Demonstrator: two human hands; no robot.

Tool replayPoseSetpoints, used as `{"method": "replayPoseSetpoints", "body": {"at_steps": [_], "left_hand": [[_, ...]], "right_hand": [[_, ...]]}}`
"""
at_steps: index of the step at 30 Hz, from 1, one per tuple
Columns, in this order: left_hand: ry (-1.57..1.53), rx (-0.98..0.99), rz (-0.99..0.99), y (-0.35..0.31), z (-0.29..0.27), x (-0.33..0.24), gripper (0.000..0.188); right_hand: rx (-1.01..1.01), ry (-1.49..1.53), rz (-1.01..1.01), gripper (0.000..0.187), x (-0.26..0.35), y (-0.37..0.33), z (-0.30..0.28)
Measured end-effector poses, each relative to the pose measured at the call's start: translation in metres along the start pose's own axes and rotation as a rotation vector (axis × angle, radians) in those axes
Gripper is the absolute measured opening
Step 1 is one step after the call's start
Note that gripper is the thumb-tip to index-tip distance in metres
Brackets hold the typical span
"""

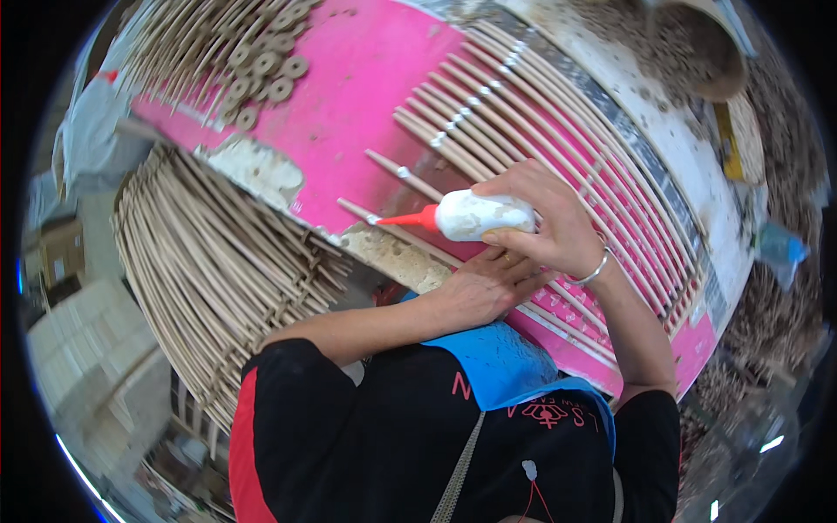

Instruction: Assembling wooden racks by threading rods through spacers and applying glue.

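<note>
rows of thin sticks (558, 148) lie across the pink board (349, 96), with a bundle of sticks (209, 253) at the left and small rings (270, 61) up top. the board sits on a grimy white worktop (645, 113) in a cluttered workshop. right hand (549, 227) is closed around the glue bottle (475, 215); its long axis runs level, red nozzle pointing left onto a stick end. left hand (479, 288) lies flat, fingers loose, on the board beneath it.
</note>
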State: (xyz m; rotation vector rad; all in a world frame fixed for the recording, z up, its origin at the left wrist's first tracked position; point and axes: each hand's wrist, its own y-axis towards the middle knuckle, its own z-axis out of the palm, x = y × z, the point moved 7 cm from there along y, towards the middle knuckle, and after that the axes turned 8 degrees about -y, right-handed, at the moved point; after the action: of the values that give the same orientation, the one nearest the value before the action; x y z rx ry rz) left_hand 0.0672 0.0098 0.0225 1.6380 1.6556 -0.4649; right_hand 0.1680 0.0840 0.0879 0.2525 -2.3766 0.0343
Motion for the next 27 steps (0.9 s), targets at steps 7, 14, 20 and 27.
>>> {"method": "replayPoseSetpoints", "body": {"at_steps": [7, 14, 20, 27], "left_hand": [[0.045, 0.015, -0.114, 0.004, -0.012, 0.000, 0.052], [0.102, 0.055, -0.026, 0.028, -0.010, -0.020, 0.054], [0.182, -0.012, 0.021, 0.039, -0.015, -0.033, 0.056], [0.114, 0.027, 0.076, 0.041, 0.016, -0.050, 0.052]], "right_hand": [[-0.289, 0.360, 0.216, 0.058, -0.034, -0.081, -0.031], [-1.308, 0.381, 0.769, 0.064, -0.067, -0.369, -0.115], [-1.594, -0.233, 1.229, 0.060, -0.133, -0.591, -0.082], [-1.365, -0.544, 1.382, 0.065, -0.163, -0.666, -0.061]]}}
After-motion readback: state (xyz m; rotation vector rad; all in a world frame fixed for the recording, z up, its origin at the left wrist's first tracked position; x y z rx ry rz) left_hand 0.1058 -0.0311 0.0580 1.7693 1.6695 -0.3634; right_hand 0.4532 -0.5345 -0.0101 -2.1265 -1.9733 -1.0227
